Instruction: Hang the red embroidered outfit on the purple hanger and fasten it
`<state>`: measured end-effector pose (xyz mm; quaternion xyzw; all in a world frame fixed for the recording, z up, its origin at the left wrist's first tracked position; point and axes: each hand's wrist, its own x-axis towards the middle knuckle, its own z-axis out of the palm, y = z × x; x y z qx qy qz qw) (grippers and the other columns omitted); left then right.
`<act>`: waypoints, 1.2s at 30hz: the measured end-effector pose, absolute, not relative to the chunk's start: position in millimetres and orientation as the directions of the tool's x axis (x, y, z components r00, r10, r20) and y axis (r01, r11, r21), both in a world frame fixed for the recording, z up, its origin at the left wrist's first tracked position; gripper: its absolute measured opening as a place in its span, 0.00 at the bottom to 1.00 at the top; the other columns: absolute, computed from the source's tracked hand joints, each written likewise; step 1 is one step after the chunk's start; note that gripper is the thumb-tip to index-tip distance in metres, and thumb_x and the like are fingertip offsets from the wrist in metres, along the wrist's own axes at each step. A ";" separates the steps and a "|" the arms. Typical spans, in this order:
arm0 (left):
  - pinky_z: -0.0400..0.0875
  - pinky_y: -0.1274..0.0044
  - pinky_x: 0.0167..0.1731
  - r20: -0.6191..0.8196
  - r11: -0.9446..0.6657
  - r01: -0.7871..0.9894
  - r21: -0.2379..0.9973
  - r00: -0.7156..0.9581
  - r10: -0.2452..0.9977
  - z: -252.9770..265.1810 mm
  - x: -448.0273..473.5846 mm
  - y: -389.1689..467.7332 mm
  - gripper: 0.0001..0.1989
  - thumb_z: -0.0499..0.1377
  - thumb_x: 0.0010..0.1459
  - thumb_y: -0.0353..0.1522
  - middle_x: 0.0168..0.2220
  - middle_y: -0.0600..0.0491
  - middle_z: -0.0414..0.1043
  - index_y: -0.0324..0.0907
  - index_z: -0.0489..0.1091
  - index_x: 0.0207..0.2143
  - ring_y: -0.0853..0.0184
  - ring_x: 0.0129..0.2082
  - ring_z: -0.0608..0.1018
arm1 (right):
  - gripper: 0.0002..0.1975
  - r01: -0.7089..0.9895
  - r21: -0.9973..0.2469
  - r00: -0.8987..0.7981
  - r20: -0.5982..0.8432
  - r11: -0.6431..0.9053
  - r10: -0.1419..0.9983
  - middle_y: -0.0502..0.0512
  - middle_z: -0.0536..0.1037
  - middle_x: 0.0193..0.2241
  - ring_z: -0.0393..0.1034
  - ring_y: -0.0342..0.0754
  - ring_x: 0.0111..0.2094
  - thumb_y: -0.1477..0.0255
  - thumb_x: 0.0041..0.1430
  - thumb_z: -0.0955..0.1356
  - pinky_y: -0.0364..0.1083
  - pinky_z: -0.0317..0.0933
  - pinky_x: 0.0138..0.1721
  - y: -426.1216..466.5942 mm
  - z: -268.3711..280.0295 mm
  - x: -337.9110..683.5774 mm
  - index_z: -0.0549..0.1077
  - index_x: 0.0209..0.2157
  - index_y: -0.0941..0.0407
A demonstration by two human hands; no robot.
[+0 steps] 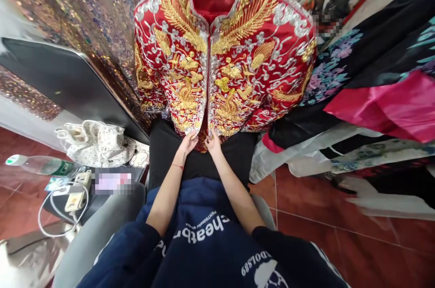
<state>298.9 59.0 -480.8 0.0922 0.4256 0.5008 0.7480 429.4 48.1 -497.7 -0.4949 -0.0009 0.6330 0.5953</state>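
A red jacket (224, 52) thick with gold and silver embroidery hangs upright in front of me, its front panels meeting at a centre opening. My left hand (188, 142) pinches the bottom hem of the left panel. My right hand (214, 143) pinches the bottom hem of the right panel, right beside the other hand. Both hands sit at the lower end of the opening, over a black surface (163, 152). A red thread bracelet circles my left wrist.
Sequined fabric (84, 12) hangs at the left above a dark slanted panel (61, 79). A white spotted cloth (95, 143), a plastic bottle (44, 165) and a charger with cable (74, 197) lie at lower left. Pink, black and floral garments (374, 88) pile at right over red floor tiles (322, 229).
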 end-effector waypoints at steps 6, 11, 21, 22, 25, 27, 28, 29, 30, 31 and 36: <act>0.55 0.86 0.18 -0.465 0.499 -0.673 0.545 0.252 0.848 -472.8 301.0 47.5 0.13 0.66 0.52 0.20 0.19 0.62 0.57 0.38 0.65 0.24 0.81 0.17 0.59 | 0.13 -0.776 -0.556 0.084 -0.560 -0.299 0.824 0.41 0.63 0.17 0.54 0.34 0.16 0.71 0.67 0.67 0.37 0.61 0.25 34.6 -496.4 423.6 0.70 0.27 0.57; 0.52 0.86 0.16 -0.382 0.454 -0.658 0.601 0.262 0.886 -469.4 306.9 47.4 0.10 0.69 0.49 0.22 0.20 0.61 0.62 0.36 0.70 0.27 0.83 0.16 0.58 | 0.14 -0.750 -0.579 0.050 -0.530 -0.318 0.847 0.54 0.77 0.42 0.74 0.44 0.37 0.64 0.67 0.68 0.46 0.72 0.37 31.6 -496.0 420.0 0.73 0.48 0.58; 0.63 0.84 0.21 -0.365 0.439 -0.597 0.672 0.249 0.897 -480.0 317.4 47.7 0.14 0.74 0.46 0.32 0.18 0.56 0.67 0.35 0.72 0.23 0.78 0.19 0.68 | 0.16 -0.739 -0.574 0.035 -0.556 -0.352 0.831 0.57 0.75 0.50 0.74 0.49 0.46 0.64 0.66 0.68 0.52 0.72 0.46 30.7 -503.8 413.6 0.72 0.52 0.57; 0.65 0.83 0.22 -0.370 0.441 -0.595 0.672 0.246 0.896 -480.3 317.4 47.6 0.14 0.74 0.46 0.33 0.18 0.56 0.66 0.36 0.72 0.23 0.77 0.20 0.68 | 0.16 -0.740 -0.573 0.038 -0.558 -0.352 0.829 0.57 0.76 0.49 0.74 0.48 0.45 0.64 0.67 0.68 0.52 0.72 0.45 30.4 -503.8 413.6 0.72 0.52 0.57; 0.67 0.82 0.24 -0.395 0.451 -0.592 0.668 0.231 0.889 -480.9 317.3 47.3 0.14 0.74 0.47 0.33 0.17 0.56 0.67 0.36 0.73 0.23 0.76 0.20 0.70 | 0.15 -0.742 -0.575 0.049 -0.561 -0.346 0.826 0.57 0.76 0.47 0.74 0.47 0.43 0.64 0.67 0.68 0.50 0.73 0.43 29.2 -503.1 413.4 0.72 0.51 0.58; 0.68 0.81 0.25 -0.417 0.459 -0.588 0.666 0.217 0.883 -481.8 317.7 46.9 0.13 0.73 0.48 0.33 0.19 0.54 0.69 0.36 0.74 0.24 0.75 0.22 0.72 | 0.15 -0.741 -0.577 0.055 -0.562 -0.343 0.825 0.56 0.76 0.46 0.75 0.46 0.42 0.64 0.67 0.68 0.50 0.73 0.42 28.4 -502.1 413.0 0.72 0.50 0.58; 0.68 0.81 0.26 -0.427 0.463 -0.587 0.665 0.210 0.880 -482.2 318.2 46.7 0.13 0.73 0.48 0.33 0.20 0.54 0.70 0.36 0.74 0.24 0.74 0.22 0.73 | 0.15 -0.741 -0.578 0.058 -0.562 -0.342 0.825 0.56 0.77 0.46 0.75 0.46 0.41 0.65 0.67 0.68 0.49 0.73 0.42 28.2 -501.6 412.7 0.72 0.50 0.58; 0.67 0.81 0.26 -0.435 0.466 -0.586 0.663 0.205 0.877 -482.7 319.0 46.4 0.12 0.73 0.48 0.33 0.20 0.53 0.71 0.35 0.74 0.25 0.74 0.23 0.73 | 0.15 -0.740 -0.580 0.061 -0.561 -0.340 0.825 0.56 0.77 0.46 0.75 0.46 0.41 0.65 0.67 0.68 0.49 0.73 0.42 28.1 -501.0 412.3 0.72 0.50 0.58; 0.67 0.81 0.26 -0.443 0.470 -0.585 0.661 0.202 0.874 -483.0 320.1 46.0 0.12 0.73 0.48 0.33 0.21 0.53 0.72 0.35 0.74 0.25 0.74 0.23 0.73 | 0.15 -0.739 -0.582 0.064 -0.561 -0.338 0.826 0.56 0.76 0.46 0.74 0.46 0.42 0.65 0.66 0.68 0.50 0.73 0.42 28.2 -500.5 412.1 0.72 0.50 0.58; 0.67 0.80 0.26 -0.449 0.474 -0.585 0.658 0.200 0.871 -483.1 321.4 45.7 0.13 0.73 0.48 0.33 0.21 0.53 0.72 0.35 0.74 0.25 0.74 0.22 0.73 | 0.16 -0.739 -0.585 0.069 -0.559 -0.334 0.826 0.57 0.76 0.47 0.74 0.47 0.43 0.65 0.66 0.68 0.50 0.73 0.43 28.4 -500.0 411.9 0.72 0.51 0.58; 0.66 0.80 0.27 -0.471 0.490 -0.594 0.638 0.203 0.858 -480.3 327.1 44.2 0.13 0.72 0.50 0.33 0.20 0.54 0.70 0.35 0.74 0.25 0.76 0.22 0.71 | 0.19 -0.740 -0.593 0.086 -0.552 -0.317 0.830 0.59 0.74 0.53 0.73 0.51 0.49 0.63 0.66 0.68 0.55 0.71 0.49 29.9 -498.7 411.4 0.71 0.55 0.57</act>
